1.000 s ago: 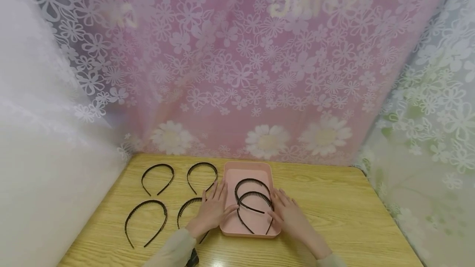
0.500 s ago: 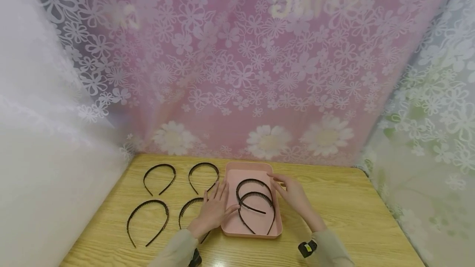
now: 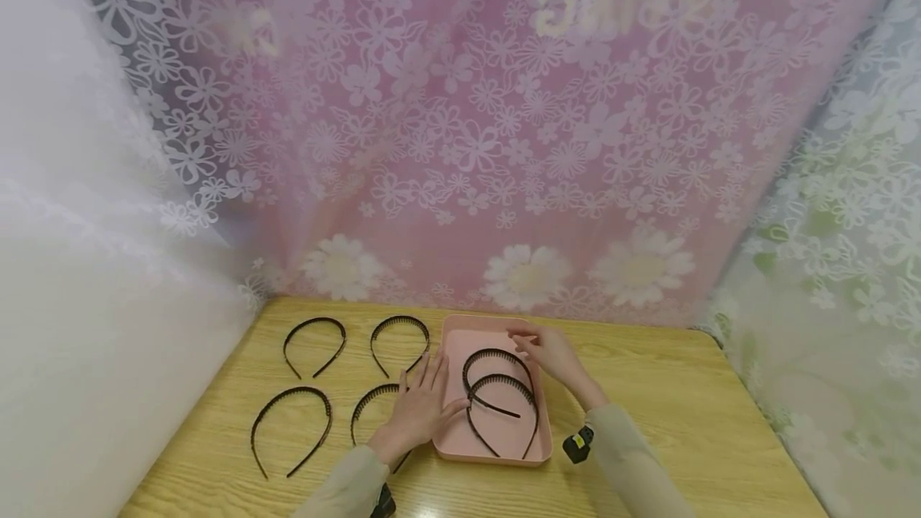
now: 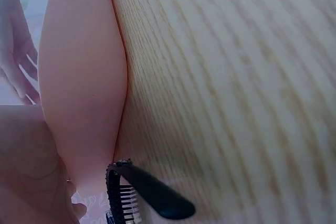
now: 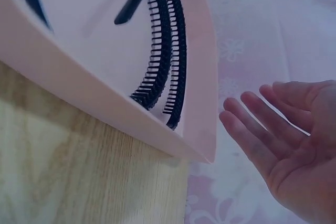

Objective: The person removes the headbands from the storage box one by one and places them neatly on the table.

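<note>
A pink tray (image 3: 455, 346) lies on the wooden table (image 3: 647, 406) with two black toothed headbands (image 3: 501, 380) overlapping inside it. My left hand (image 3: 420, 400) rests flat on the table against the tray's left side, its thumb reaching the rim, and it partly covers another headband (image 3: 368, 400). My right hand (image 3: 544, 348) hovers at the tray's far right corner. In the right wrist view the right hand (image 5: 283, 135) has straight fingers, is apart from the tray rim (image 5: 105, 108) and holds nothing. The left wrist view shows the tray wall (image 4: 84, 87) and a headband end (image 4: 149, 195).
Three more black headbands lie left of the tray: two at the back (image 3: 314, 340) (image 3: 400, 338) and one at the front left (image 3: 291, 420). Flowered lace curtains (image 3: 468, 142) close off the table on three sides. Bare wood lies right of the tray.
My right hand has moved from the tray's near right side up to its far right corner. The left hand and all the headbands have stayed in place.
</note>
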`<state>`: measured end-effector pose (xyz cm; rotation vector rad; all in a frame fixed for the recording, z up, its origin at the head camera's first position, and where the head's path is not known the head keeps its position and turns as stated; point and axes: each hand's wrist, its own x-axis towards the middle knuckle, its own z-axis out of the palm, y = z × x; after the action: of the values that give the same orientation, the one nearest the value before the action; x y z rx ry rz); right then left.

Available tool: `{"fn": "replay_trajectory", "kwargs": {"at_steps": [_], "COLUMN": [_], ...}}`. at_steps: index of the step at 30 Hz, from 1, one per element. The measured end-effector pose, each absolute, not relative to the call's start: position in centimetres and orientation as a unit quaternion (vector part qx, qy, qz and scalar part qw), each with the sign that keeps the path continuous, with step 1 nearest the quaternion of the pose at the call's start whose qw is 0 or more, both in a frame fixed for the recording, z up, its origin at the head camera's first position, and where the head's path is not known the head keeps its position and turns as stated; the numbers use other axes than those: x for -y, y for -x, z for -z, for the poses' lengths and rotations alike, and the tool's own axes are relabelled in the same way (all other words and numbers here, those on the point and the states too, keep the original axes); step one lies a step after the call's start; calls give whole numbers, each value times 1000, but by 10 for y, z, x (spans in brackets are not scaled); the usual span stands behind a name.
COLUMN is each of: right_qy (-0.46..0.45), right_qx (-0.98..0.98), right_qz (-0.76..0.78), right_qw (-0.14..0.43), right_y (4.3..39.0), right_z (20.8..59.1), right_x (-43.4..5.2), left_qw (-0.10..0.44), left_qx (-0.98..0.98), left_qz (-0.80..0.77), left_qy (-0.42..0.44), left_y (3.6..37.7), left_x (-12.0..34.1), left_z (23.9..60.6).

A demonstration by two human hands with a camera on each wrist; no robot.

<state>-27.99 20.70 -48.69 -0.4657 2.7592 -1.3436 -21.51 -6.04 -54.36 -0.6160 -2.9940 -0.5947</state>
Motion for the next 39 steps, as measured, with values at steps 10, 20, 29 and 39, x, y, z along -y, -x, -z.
{"fn": "replay_trajectory", "kwargs": {"at_steps": [10, 20, 29, 39], "right_qy": [168, 199, 210, 235], "right_qx": [-909, -943, -951, -952], "right_qz": [377, 259, 227, 196], "right_qw": [58, 63, 31, 21], "right_y": [310, 325, 324, 320], "right_z": [498, 507, 513, 507], "right_x": [-202, -188, -182, -185], "left_qw": [13, 47, 26, 26], "left_qx": [962, 964, 966, 970], "left_qz": [185, 169, 165, 153], "left_qy": [199, 201, 195, 189], "left_y": [215, 220, 214, 215], "left_x": [60, 61, 59, 59], "left_z": [541, 556, 542, 544]}}
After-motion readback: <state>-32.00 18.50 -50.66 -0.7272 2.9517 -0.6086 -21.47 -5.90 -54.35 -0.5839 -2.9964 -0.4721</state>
